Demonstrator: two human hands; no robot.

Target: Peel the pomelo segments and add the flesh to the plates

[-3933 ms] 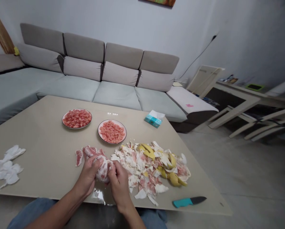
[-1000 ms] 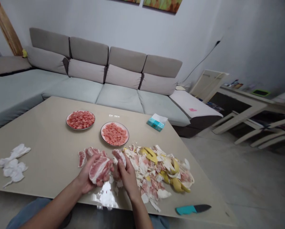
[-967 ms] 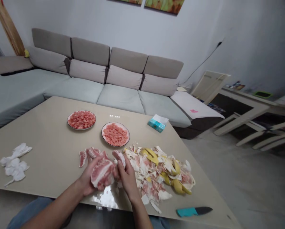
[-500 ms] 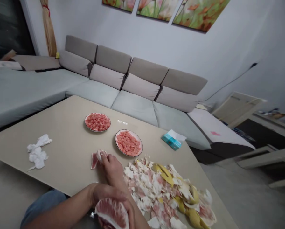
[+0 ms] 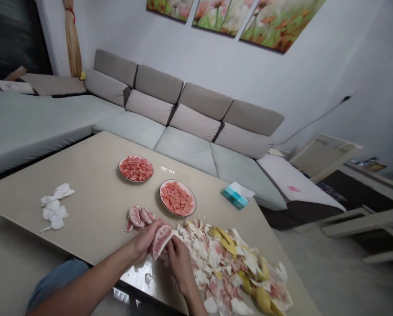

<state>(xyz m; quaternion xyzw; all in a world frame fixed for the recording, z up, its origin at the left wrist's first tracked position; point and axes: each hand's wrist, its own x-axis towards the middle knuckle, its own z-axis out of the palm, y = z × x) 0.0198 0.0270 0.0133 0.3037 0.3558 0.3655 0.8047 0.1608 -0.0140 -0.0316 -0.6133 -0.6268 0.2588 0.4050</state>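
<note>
A chunk of red pomelo (image 5: 161,239) is held over the near edge of the table, its pink cut side and white pith facing up. My left hand (image 5: 144,239) wraps around it from the left. On the right side, my right hand (image 5: 180,259) has its fingers closed at the pith edge of the same chunk. Just beyond my left hand lie a few loose pomelo segments (image 5: 135,217). To the right of my right hand spreads a heap of white pith and membrane scraps (image 5: 205,250) with yellow peel (image 5: 224,239) among it.
Two plates hold pink pomelo pulp, the farther plate (image 5: 136,169) and the nearer plate (image 5: 177,197). A blue tissue pack (image 5: 237,195) sits at the table's right side. Crumpled white tissues (image 5: 55,206) lie on the left. The sofa (image 5: 183,145) stands behind the table (image 5: 94,175).
My right hand has come back from the far segments to the chunk, leaving a segment on the table. My left hand has raised the chunk and moved it forward.
</note>
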